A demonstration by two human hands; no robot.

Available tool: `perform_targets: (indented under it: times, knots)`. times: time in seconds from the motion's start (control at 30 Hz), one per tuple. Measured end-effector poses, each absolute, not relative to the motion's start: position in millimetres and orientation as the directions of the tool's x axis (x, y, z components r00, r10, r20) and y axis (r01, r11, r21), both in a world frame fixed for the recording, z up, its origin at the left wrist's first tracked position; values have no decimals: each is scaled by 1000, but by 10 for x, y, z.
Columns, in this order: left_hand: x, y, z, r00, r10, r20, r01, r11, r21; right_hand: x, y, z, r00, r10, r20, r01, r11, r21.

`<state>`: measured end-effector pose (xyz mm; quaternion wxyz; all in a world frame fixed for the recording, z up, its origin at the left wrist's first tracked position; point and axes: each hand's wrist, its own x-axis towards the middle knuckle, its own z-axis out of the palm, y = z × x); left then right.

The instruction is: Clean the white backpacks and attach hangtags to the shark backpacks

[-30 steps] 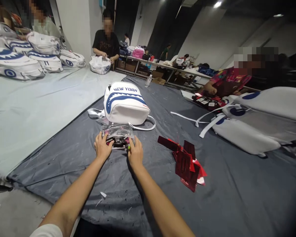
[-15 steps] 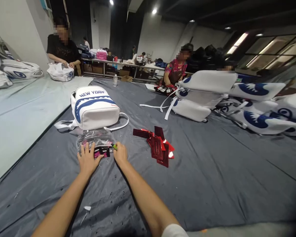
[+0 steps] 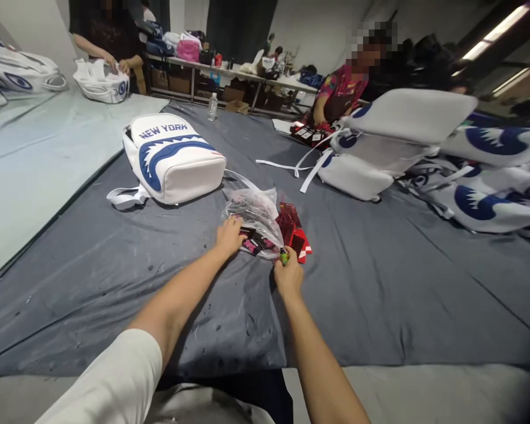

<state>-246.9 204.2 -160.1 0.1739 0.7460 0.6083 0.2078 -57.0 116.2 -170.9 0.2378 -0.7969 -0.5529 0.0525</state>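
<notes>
A clear plastic bag (image 3: 256, 209) with black-and-pink tags (image 3: 252, 242) in it lies on the dark grey cloth. My left hand (image 3: 230, 237) grips the bag's left side, fingers closed on its edge. Between the fingers of my right hand (image 3: 289, 274) is a small green-and-black object (image 3: 284, 256), its kind too small to tell; this hand is at the bag's right lower corner. Behind the bag's right side, partly covered, is a pile of dark red tags (image 3: 290, 221). Left of the bag lies a white backpack (image 3: 194, 176) with blue "NEW YORK" lettering, one strap reaching behind the bag.
White-and-blue backpacks (image 3: 410, 118) are stacked at the right, straps trailing onto the cloth. A plastic bottle (image 3: 212, 108) stands at the far edge. Two people work across the table, one with a white bag (image 3: 100, 82). More bags (image 3: 22, 70) lie far left.
Both hands have moved right with the plastic bag, from in front of the backpack to the red tags. My left hand has gone from spread fingers to gripping. The camera view has tilted down.
</notes>
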Motion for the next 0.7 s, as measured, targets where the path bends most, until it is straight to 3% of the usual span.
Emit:
perform_targets:
  times: [0.07, 0.17, 0.27, 0.43, 0.6, 0.7]
  knots:
    - [-2467, 2141, -1568, 157, 983, 99, 822, -186, 538, -614, 1055, -1775, 339, 913, 226, 881, -224, -416]
    - [-2566, 2204, -1531, 153, 983, 97, 809, -181, 559, -833, 890, -1910, 116, 953, 282, 940, -14, -340]
    - [-2634, 2204, -1498, 160, 983, 91, 807, -183, 562, -1095, 868, -1952, -65, 974, 218, 956, 123, -265]
    - [-2707, 2082, -1486, 308, 950, 41, 788, -279, 549, -1263, 1001, -1854, -134, 982, 134, 958, 163, -234]
    - [-2909, 1935, -1523, 447, 894, 18, 751, -386, 535, -1301, 971, -1870, -191, 955, 227, 956, 233, -177]
    - [-2963, 1899, -1551, 471, 882, 28, 738, -411, 535, -1404, 1022, -1823, -220, 959, 177, 963, 243, -119]
